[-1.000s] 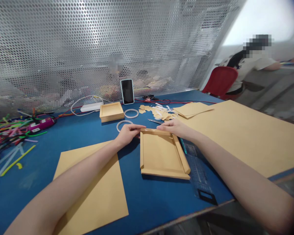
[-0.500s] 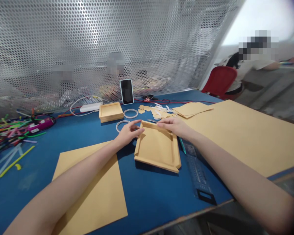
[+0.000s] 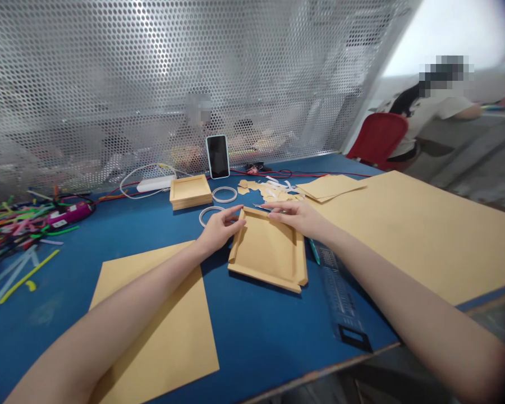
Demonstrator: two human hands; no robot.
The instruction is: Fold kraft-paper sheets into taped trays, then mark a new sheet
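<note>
A shallow kraft-paper tray with folded-up edges lies tilted in front of me on the blue table. My left hand pinches its far left corner between thumb and fingers. On the far rim rests my right hand, thumb on the inner side and fingers along the outer side. Both near corners of the tray have loose flaps that are not joined. Just beyond my hands lie two rolls of narrow tape and a thin blade-like tool, partly hidden by my right fingers.
A stack of finished-looking trays stands at the back, near a propped phone. Kraft sheets lie left and right. A clear ruler, a teal pen, paper scraps and pipe cleaners are around. Another person sits at right.
The tray has shifted slightly left and toward the far side. My right fingers have straightened along the far rim; my left hand keeps its corner.
</note>
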